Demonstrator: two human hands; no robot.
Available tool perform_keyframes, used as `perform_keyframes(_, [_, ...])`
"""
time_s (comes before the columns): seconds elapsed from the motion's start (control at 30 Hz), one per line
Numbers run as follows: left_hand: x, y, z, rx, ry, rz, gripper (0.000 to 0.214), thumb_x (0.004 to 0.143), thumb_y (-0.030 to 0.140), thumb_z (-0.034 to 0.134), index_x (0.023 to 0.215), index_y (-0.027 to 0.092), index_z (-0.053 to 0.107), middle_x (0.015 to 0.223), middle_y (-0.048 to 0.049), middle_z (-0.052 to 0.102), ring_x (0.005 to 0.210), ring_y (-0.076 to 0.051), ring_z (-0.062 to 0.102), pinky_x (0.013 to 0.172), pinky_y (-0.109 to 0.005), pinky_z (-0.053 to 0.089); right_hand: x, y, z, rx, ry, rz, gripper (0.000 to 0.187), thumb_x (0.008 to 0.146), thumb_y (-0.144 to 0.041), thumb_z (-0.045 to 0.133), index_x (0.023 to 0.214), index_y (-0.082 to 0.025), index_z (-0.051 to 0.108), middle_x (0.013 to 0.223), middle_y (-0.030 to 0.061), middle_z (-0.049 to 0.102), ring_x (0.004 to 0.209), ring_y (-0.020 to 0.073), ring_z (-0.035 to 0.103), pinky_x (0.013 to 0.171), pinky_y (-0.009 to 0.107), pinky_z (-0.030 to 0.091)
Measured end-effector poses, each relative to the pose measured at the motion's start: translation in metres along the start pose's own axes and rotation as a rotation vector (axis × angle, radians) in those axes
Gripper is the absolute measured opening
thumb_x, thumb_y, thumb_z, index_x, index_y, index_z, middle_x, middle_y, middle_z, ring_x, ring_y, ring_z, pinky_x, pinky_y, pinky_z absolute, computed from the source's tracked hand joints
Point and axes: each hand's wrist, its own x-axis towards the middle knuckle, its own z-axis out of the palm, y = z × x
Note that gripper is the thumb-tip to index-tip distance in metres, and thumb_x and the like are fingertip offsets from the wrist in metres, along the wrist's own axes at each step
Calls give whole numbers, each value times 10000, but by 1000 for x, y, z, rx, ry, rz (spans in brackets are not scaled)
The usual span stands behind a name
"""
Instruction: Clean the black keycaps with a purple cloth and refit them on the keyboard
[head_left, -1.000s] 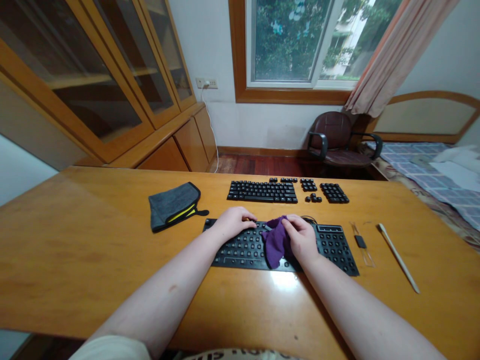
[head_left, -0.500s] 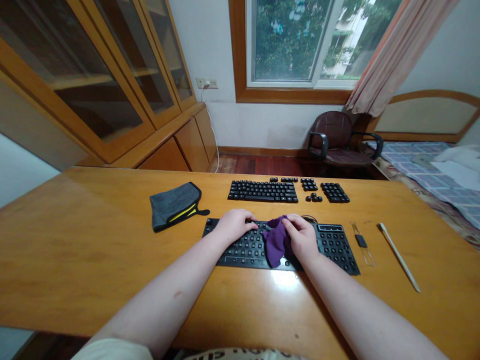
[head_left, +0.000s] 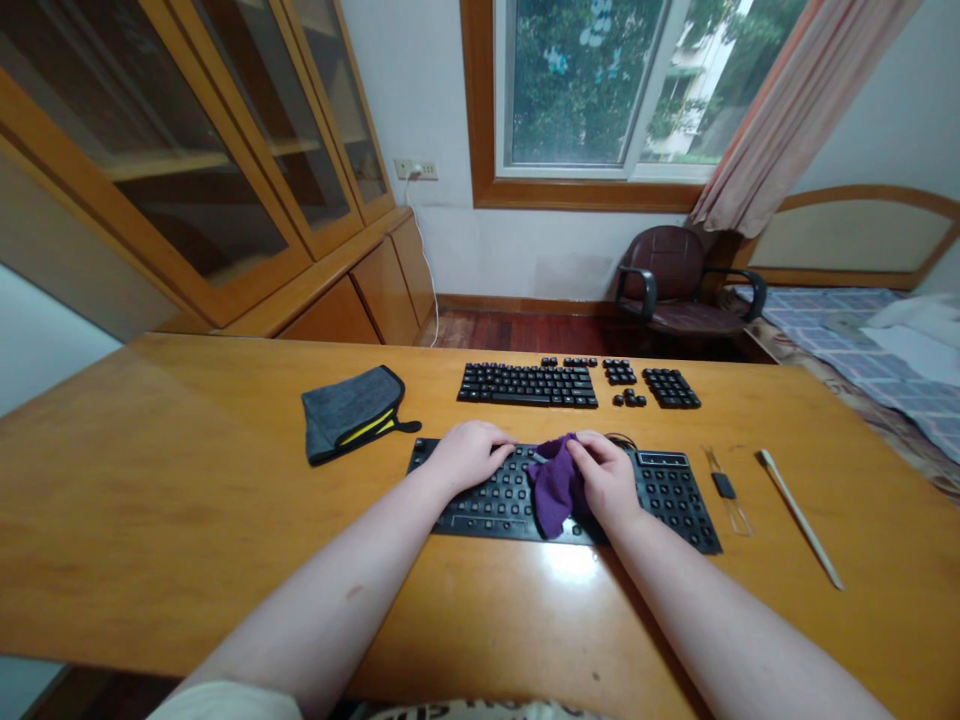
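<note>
A black keyboard base (head_left: 487,508) without its keycaps lies on the desk in front of me. My left hand (head_left: 472,455) rests over its upper left part, with the fingers closed at the far edge and the thumb on the face, holding it. Bunched in my right hand (head_left: 606,475) is a purple cloth (head_left: 556,490), pinched between thumb and fingers. This cloth hangs down over the middle of the base, touching it and hiding several key posts. Behind the base, the removed black keycaps (head_left: 529,385) stand laid out in keyboard order.
Left on the wooden desk (head_left: 187,480) is a folded grey cloth (head_left: 352,410) with yellow lining. To the right lie a wire keycap puller (head_left: 722,485) and a slim pale brush (head_left: 799,520). Beyond the desk stand a chair (head_left: 667,275) and a glass-fronted cabinet (head_left: 300,230).
My left hand's fingers have drawn closer together at the far edge of the base. My right hand and the purple cloth have barely moved; the whole view has shifted slightly.
</note>
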Motion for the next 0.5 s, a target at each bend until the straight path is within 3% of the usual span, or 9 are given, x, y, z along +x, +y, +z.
perform_keyframes(0.17, [3,-6,4,-77,-33,-147,342,792,418,477,1054,261,632,1092,-18,640,1023,-213,563,883,-304,400,1,-1,0,14,-14,4,110,753,-268,587,702,-197,654,723,33,650,704,177,596,702,310,470])
perform_keyframes(0.5, [14,-11,5,-235,-146,-279,284,735,427,530,890,263,701,932,-8,699,858,-201,629,772,-278,447,0,-2,1,7,-23,-13,107,753,-259,588,697,-195,653,710,26,646,696,171,592,689,298,464])
